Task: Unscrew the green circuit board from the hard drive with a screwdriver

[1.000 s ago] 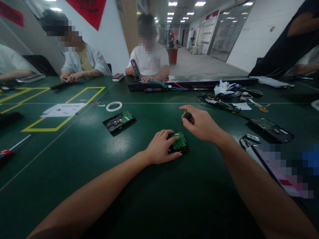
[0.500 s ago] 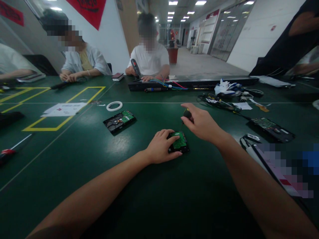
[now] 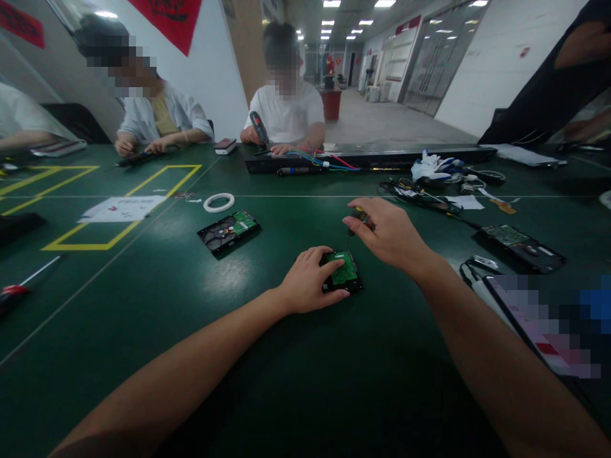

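A small hard drive (image 3: 350, 275) with a green circuit board lies on the green table. My left hand (image 3: 312, 280) grips it from the left, fingers over the board and thumb along the near edge. In my right hand (image 3: 386, 230) is a screwdriver (image 3: 361, 215) with a dark and yellow handle, pinched between thumb and fingers. Its thin shaft points down at the far edge of the drive; whether the tip sits in a screw is too small to tell. Another hard drive (image 3: 230, 233) lies to the left, beyond my left hand.
A white ring (image 3: 219, 202) and a paper sheet (image 3: 121, 208) lie at the left, a red-handled screwdriver (image 3: 19, 291) nearer. Cables (image 3: 415, 196), gloves (image 3: 434, 167) and a third drive (image 3: 522, 247) are at the right. Across the table a person (image 3: 286, 114) holds a power screwdriver (image 3: 259, 128) over a long black panel.
My right hand has turned slightly around the screwdriver handle, thumb shifting left. My left hand and the drive stay put. The co-worker at the left has moved their hands apart.
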Action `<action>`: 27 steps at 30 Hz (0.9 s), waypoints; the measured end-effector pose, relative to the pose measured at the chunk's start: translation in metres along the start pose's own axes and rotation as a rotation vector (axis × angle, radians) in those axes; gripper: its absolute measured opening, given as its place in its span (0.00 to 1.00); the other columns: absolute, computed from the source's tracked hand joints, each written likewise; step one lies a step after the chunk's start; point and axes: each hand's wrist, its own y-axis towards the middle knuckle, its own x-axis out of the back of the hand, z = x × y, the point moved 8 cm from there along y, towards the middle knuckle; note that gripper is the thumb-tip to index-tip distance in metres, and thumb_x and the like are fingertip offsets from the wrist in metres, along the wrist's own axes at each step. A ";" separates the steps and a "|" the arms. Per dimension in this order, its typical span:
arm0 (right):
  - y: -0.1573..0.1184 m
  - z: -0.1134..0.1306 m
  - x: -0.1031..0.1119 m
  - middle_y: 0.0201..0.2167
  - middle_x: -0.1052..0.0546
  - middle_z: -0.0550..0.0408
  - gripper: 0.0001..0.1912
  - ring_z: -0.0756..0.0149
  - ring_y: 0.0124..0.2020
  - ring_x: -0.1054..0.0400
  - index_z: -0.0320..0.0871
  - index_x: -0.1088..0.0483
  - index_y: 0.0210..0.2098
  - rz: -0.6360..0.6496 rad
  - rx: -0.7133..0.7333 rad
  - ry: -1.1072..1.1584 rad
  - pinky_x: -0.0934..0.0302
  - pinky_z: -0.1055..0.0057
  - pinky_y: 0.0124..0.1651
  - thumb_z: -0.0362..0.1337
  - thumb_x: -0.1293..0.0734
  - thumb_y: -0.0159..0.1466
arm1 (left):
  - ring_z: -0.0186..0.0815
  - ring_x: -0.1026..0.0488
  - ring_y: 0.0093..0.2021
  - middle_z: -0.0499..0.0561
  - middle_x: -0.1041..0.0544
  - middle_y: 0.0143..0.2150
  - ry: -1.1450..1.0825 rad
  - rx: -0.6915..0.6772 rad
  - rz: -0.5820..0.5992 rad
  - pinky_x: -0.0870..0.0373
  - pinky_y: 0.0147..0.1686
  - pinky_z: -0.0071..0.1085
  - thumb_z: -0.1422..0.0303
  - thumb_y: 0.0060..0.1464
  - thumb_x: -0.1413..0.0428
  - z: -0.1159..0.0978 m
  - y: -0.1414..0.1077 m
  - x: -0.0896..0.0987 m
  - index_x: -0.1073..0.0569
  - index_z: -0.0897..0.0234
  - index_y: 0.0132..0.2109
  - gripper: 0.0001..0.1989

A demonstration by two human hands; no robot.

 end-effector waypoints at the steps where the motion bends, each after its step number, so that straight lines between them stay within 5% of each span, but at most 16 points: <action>1: 0.000 0.001 0.001 0.51 0.19 0.41 0.16 0.50 0.50 0.25 0.42 0.27 0.56 -0.006 0.007 0.002 0.35 0.56 0.54 0.45 0.36 0.75 | 0.58 0.35 0.67 0.65 0.36 0.68 0.000 0.001 -0.003 0.33 0.64 0.57 0.44 0.62 0.39 0.000 0.000 0.000 0.30 0.59 0.69 0.36; 15: -0.001 0.008 0.003 0.57 0.19 0.40 0.21 0.48 0.53 0.23 0.37 0.27 0.62 0.025 0.085 0.071 0.32 0.52 0.58 0.32 0.37 0.72 | 0.57 0.33 0.63 0.65 0.35 0.65 -0.003 -0.015 -0.031 0.30 0.61 0.57 0.45 0.62 0.39 0.000 -0.001 0.000 0.29 0.59 0.68 0.35; 27: -0.001 -0.004 -0.004 0.41 0.18 0.44 0.22 0.55 0.35 0.24 0.38 0.34 0.64 0.086 -0.063 0.128 0.33 0.58 0.43 0.30 0.40 0.72 | 0.57 0.33 0.63 0.64 0.35 0.65 -0.016 -0.011 -0.035 0.31 0.61 0.57 0.46 0.61 0.38 -0.001 -0.001 0.001 0.29 0.58 0.68 0.35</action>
